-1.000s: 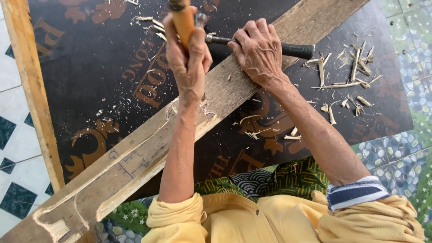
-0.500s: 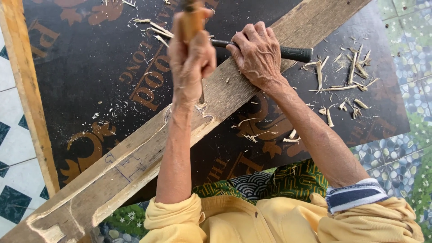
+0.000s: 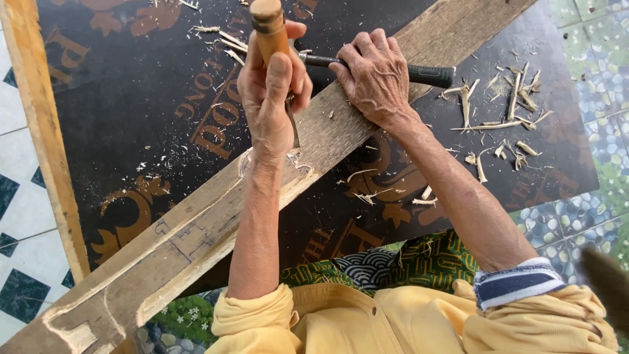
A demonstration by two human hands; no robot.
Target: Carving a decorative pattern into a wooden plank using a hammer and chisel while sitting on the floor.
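My left hand (image 3: 272, 92) is shut around the wooden handle of a chisel (image 3: 267, 29), held upright. Its metal blade (image 3: 295, 131) bites into a carved notch in a long weathered wooden plank (image 3: 196, 229) that runs diagonally from bottom left to top right. My right hand (image 3: 375, 75) grips a hammer by its black handle (image 3: 426, 74), just right of the chisel. The hammer's head is hidden behind my left hand. Both forearms reach up from yellow sleeves.
The plank rests on a black board with brown printed ornaments (image 3: 144, 111). Wood chips (image 3: 504, 124) lie scattered on it at the right and top. A narrow wooden strip (image 3: 46, 144) runs along the left. Tiled floor (image 3: 19, 216) surrounds the board.
My left hand with the chisel has shifted slightly on the notch, and the hammer in my right hand has moved a little. The plank has stayed put.
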